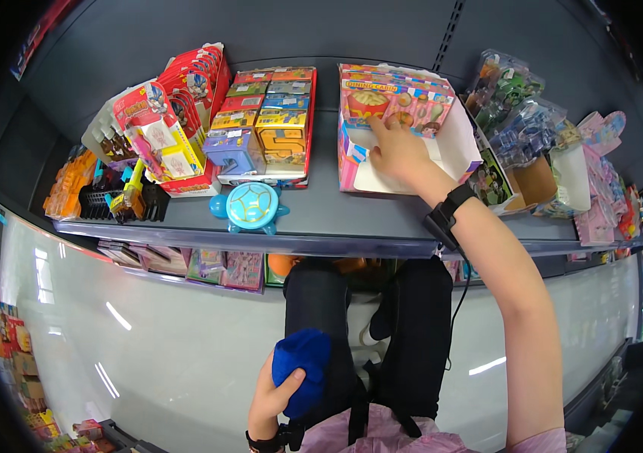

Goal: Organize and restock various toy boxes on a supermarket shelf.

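Observation:
My left hand [280, 391] is closed around a bunched blue cloth [303, 370], held above my left thigh. The thumb lies across the cloth. At the shelf, my right hand [399, 155] reaches into an open display box [466, 143] with a pink outside and white inside. Its index finger is stretched out and touches the front of a pink toy food pack [412, 106]. Several similar packs stand in a row behind that one. The other fingers are partly hidden by the hand, and nothing shows gripped in it. Part of the box's white floor is visible in front of the packs.
A blue turtle toy [253, 206] sits at the shelf's front edge [314, 241]. Left of the pink box stand a tray of small coloured boxes [261, 124] and red carded toys [159, 128]. Clear-packed toys [522, 128] crowd the right. A cable hangs from my right wrist.

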Action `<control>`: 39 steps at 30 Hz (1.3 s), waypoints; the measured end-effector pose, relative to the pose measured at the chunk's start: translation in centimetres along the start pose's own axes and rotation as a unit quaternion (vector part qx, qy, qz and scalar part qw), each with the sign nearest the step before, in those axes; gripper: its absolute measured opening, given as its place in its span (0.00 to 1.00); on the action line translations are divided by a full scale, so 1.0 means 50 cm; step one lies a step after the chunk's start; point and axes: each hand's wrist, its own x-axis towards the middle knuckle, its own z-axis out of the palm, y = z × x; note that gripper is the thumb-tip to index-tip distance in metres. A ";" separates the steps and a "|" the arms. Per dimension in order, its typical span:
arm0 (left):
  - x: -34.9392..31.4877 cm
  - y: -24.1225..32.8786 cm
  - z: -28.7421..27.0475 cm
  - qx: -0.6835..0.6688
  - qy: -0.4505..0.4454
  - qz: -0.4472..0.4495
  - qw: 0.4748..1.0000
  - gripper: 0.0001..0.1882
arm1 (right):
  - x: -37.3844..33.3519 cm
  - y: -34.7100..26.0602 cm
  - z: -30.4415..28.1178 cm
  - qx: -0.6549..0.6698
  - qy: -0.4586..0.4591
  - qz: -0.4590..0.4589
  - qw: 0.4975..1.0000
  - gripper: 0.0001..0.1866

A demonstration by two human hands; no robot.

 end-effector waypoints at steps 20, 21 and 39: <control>-0.019 0.007 -0.018 -0.064 0.090 0.029 0.994 0.27 | -0.158 -0.080 -0.145 0.374 0.327 0.011 0.868 0.12; -0.018 0.008 -0.017 -0.098 0.122 0.037 0.987 0.28 | -0.185 -0.114 -0.155 0.369 0.319 -0.035 0.872 0.12; -0.036 -0.003 -0.035 -0.166 0.224 0.067 0.958 0.28 | -0.141 -0.405 0.075 0.267 0.153 -0.094 0.947 0.38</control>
